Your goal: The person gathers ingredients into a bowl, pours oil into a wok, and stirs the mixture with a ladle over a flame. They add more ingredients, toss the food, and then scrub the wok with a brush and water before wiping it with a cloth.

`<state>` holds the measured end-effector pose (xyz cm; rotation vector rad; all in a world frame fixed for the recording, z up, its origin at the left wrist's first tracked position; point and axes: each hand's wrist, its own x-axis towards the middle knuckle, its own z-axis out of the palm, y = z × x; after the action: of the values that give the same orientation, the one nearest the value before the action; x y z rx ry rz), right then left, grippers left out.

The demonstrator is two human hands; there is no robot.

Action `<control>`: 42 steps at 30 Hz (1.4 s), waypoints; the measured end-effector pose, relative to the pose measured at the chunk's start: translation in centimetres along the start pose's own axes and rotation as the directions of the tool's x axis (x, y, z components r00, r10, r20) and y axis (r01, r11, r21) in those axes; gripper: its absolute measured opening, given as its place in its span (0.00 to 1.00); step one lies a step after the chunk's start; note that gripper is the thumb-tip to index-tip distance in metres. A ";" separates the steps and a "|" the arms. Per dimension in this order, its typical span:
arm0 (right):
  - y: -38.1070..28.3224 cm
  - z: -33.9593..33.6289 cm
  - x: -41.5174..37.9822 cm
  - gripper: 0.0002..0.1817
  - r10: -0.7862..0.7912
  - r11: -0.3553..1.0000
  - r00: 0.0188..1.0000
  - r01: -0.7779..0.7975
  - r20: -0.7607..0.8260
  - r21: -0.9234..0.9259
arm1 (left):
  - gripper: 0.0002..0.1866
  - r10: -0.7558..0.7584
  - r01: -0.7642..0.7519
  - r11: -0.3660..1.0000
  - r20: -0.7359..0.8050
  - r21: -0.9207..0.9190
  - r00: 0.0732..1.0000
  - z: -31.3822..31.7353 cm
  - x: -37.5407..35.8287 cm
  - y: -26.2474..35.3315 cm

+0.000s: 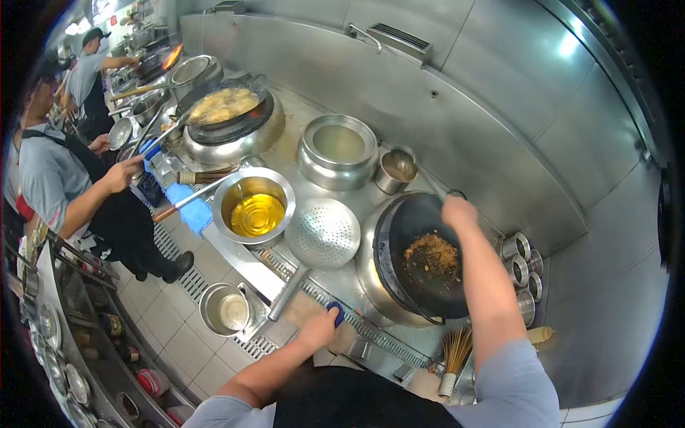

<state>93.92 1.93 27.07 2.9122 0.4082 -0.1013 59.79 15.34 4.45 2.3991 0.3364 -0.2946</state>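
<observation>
Right hand [459, 212] over wok [403, 235] — browned bits [435, 257]

The bare right arm [492, 292], its short light-grey sleeve ending above the elbow, is stretching far forward, and its right hand [459, 212] is curling its fingers closed. The bare left forearm [275, 365] is angling forward and inward, the left hand [318, 329] closing lower down.

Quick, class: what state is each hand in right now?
Left hand: closed on a blue item, kind unclear.
Right hand: closed around a long handle.
</observation>
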 end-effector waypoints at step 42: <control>5.0 -4.2 -14.3 0.17 -0.643 -0.653 0.749 -0.645 0.158 0.397 | 0.21 0.425 -0.497 0.868 0.545 -0.017 0.723 24.6 -2.9 0.9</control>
<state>81.73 -5.70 33.45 -0.6258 0.0803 1.0239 54.40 -2.05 -12.31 2.3053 -0.5571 -0.7443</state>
